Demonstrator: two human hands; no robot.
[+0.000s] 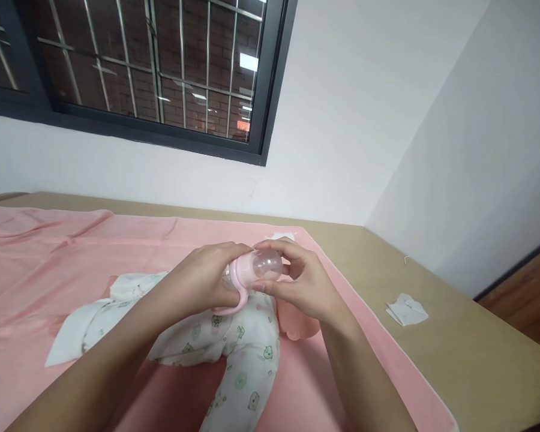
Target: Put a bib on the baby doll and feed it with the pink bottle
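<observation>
Pink and clear, the bottle [247, 270] is held over the doll [252, 342], left hand [209, 273] closed round its handled end, right hand [303, 279] gripping its cap [268, 264], an opposed hold likely keeping it steady.

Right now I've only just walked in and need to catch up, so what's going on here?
A person holds a pink-handled baby bottle in both hands. The left hand grips its handled part, while the right hand has its fingers around the clear domed end. Beneath, a doll-like figure in printed white clothes lies on a pink sheet.
</observation>
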